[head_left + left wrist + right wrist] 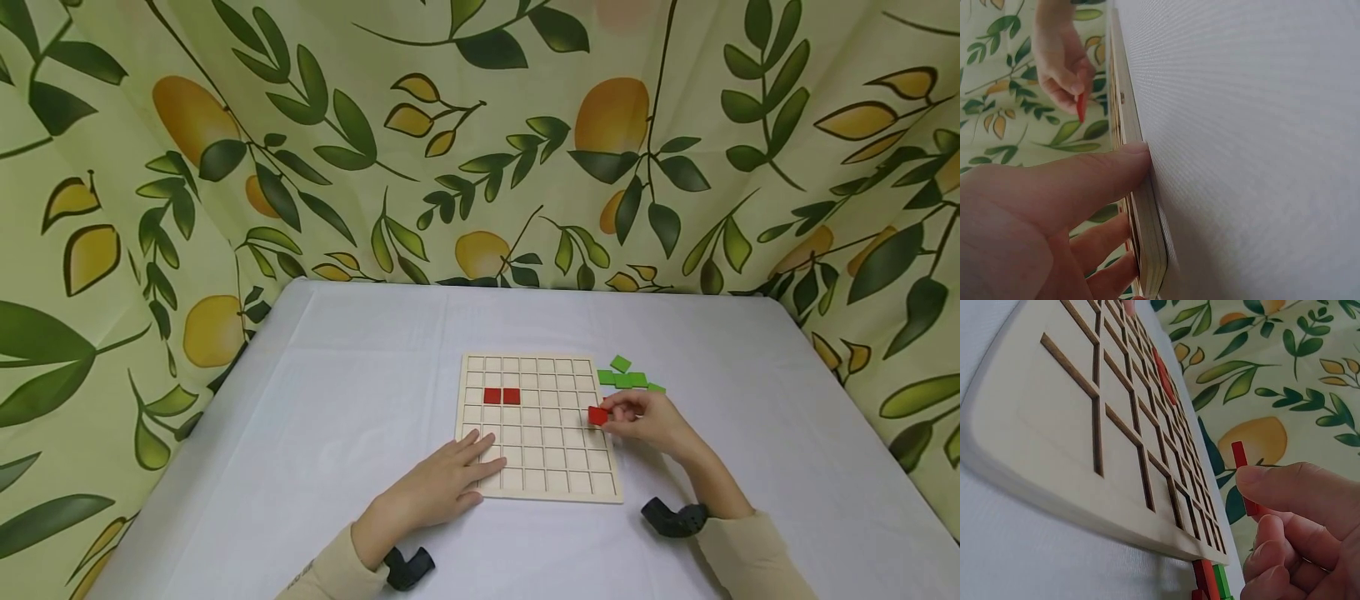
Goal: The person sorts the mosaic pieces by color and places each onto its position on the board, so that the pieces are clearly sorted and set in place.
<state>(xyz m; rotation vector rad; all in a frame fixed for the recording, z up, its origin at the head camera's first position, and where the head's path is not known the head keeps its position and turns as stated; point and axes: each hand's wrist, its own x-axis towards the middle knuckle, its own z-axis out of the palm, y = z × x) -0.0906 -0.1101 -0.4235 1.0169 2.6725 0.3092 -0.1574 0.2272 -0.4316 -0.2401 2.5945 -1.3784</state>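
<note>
A pale wooden board with a grid of square recesses lies on the table. Two red square tiles sit side by side in its upper left part. My left hand rests on the board's lower left corner with fingers spread; its thumb lies along the edge in the left wrist view. Between thumb and fingers my right hand pinches another red tile above the board's right side. The right wrist view shows this tile edge-on, raised off the board.
Several green tiles lie loose beside the board's upper right edge. More red tiles are by the green ones, largely hidden by my right hand in the head view. A leaf-and-fruit patterned curtain hangs behind the white table.
</note>
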